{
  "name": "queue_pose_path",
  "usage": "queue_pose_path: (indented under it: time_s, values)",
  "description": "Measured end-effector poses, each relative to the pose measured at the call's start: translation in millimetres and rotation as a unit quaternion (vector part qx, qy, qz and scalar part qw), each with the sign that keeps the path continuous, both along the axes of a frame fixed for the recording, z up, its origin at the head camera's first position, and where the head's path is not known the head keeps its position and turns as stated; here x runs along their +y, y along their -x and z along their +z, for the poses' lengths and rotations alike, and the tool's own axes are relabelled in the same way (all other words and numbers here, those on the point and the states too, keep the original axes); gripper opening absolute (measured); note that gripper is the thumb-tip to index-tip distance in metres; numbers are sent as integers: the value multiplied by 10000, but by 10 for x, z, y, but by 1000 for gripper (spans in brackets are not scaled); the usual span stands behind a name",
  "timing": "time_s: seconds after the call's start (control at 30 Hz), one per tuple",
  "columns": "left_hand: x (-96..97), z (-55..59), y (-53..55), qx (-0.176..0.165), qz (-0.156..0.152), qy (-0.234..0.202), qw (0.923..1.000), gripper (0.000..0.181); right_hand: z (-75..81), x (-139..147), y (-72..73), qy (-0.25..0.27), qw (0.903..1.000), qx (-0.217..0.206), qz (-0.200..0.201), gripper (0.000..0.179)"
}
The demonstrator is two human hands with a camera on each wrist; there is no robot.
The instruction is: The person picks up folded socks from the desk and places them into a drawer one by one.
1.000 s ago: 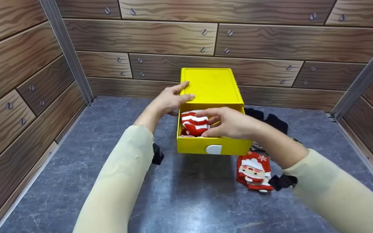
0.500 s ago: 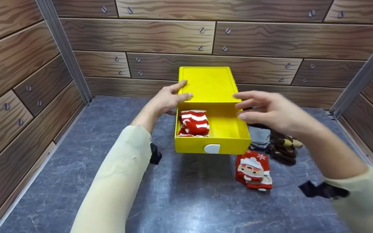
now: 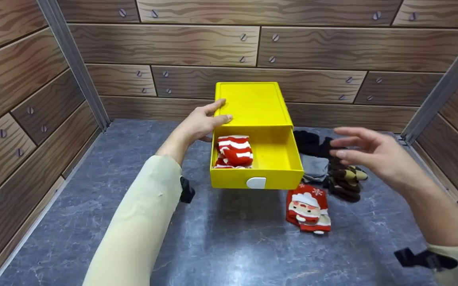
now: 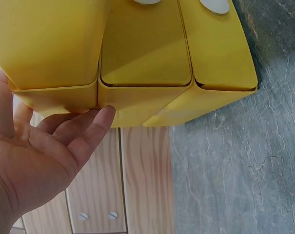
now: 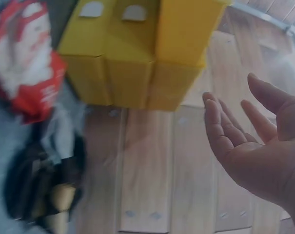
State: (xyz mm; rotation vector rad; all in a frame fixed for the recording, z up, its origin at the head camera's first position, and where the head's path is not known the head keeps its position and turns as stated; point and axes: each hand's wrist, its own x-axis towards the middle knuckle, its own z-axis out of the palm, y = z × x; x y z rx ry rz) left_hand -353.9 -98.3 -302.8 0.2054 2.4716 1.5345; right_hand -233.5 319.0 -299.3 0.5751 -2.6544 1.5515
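Note:
A yellow drawer unit (image 3: 253, 103) stands on the grey floor with its top drawer (image 3: 229, 180) pulled out. Folded red-and-white striped socks (image 3: 235, 151) lie at the left inside the drawer. My left hand (image 3: 197, 124) rests against the unit's left side, two fingertips on the top edge; in the left wrist view the other fingers touch the side wall. Nothing is in my right hand (image 3: 376, 157), which hovers with parted fingers right of the unit. Below it are brown socks with a yellowish pattern (image 3: 346, 186), beside grey socks (image 3: 314, 168). Red Santa socks (image 3: 307, 210) lie in front.
Black socks (image 3: 306, 143) lie behind the grey ones, partly hidden by the unit. Wood-patterned walls (image 3: 193, 47) enclose the back and sides. Two closed drawers (image 4: 145, 48) sit below the pulled-out one, seen in the left wrist view.
My right hand has left the striped socks in the drawer and moved right, out over the socks on the floor. The left hand stays on the unit.

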Motion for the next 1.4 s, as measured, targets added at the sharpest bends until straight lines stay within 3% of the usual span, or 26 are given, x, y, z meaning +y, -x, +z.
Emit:
queue_pose_path:
  time_s: [0.27,0.47,0.67,0.93,1.2,1.4]
  values:
    - [-14,-2,-3,99,-43,-85,9999,74,-567,182,78,347,9986,-323,-245,55]
    - [-7,-8,6,67,-17,-83,9999,74,-868,244,103,443,9964,-597,-397,59]
    - [-13,-13,6,106,-24,-36,9999,75,-1046,239,110,4,9942,-875,-622,63]
    - [-24,-10,-5,98,-46,2,9999,75,-1247,222,138,-207,9941,-934,-516,61]
    - [-5,-3,-9,53,-11,25,10000,74,-1433,180,158,-154,9910,-1269,-385,63]
    - [-6,4,-14,27,9,29,10000,74,-1522,156,166,-27,9914,-1297,-166,62]
